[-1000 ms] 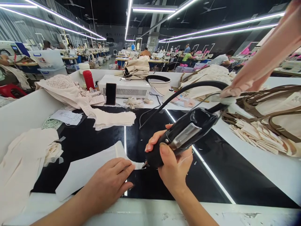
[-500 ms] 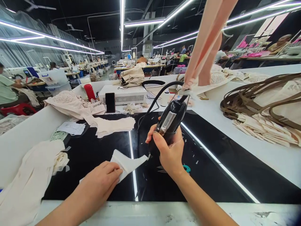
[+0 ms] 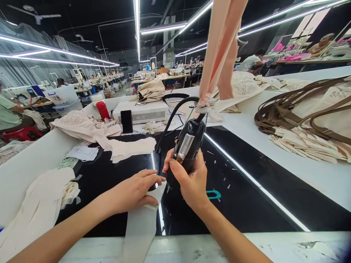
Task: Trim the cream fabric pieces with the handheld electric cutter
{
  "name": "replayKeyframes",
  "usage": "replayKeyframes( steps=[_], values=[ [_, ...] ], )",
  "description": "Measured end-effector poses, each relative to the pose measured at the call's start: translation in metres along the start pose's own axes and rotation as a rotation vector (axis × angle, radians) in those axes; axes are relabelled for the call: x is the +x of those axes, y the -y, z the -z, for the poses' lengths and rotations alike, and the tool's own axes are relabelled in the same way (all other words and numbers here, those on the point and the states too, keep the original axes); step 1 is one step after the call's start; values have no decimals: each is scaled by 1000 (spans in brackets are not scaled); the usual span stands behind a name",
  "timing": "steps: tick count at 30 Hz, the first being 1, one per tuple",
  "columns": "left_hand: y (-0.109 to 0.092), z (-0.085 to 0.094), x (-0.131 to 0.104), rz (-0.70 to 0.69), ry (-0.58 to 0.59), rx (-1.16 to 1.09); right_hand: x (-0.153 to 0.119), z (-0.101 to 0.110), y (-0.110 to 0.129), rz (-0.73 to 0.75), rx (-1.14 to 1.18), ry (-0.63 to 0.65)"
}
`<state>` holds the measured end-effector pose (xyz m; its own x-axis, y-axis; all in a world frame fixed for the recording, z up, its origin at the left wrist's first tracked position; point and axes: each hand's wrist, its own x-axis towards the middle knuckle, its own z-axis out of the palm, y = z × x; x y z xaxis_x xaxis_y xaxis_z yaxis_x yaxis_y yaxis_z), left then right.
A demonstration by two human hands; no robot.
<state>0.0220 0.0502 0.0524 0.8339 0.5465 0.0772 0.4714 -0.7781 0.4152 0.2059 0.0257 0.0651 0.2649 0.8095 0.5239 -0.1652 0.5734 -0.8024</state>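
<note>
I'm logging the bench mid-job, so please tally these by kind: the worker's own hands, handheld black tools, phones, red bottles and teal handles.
Hands: 2 (left hand, right hand)
Handheld black tool: 1
Phone: 1
Red bottle: 1
Teal handle: 1
Total: 6

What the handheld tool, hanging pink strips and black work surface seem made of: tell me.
Handheld tool: probably plastic, given its glossy black casing; its shiny plate looks metal. Pink strips: matte fabric, judging by the folds. Work surface: glossy, perhaps glass or acrylic; it mirrors light.
</note>
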Motion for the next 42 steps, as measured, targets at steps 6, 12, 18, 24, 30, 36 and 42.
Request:
replayKeyframes(
  steps=[6,12,18,24,30,36,42],
  values=[
    [14,-5,6,-54,117,22,-2,-11,1,-43,82,40],
    [21,-8,0,15,170,-34,-3,-18,-4,-33,58,35],
    [22,-9,-4,64,171,-5,-7,-24,-11,-38,54,56],
    [22,-14,-8,49,153,38,-12,-29,-17,-16,64,102],
    [17,-11,-4,35,131,9,-15,-33,-21,-7,92,139],
    [18,-9,-5,19,136,3,-10,-28,-16,-10,106,97],
    [16,-3,-6,65,197,12,-2,-17,-13,5,107,5]
  ],
)
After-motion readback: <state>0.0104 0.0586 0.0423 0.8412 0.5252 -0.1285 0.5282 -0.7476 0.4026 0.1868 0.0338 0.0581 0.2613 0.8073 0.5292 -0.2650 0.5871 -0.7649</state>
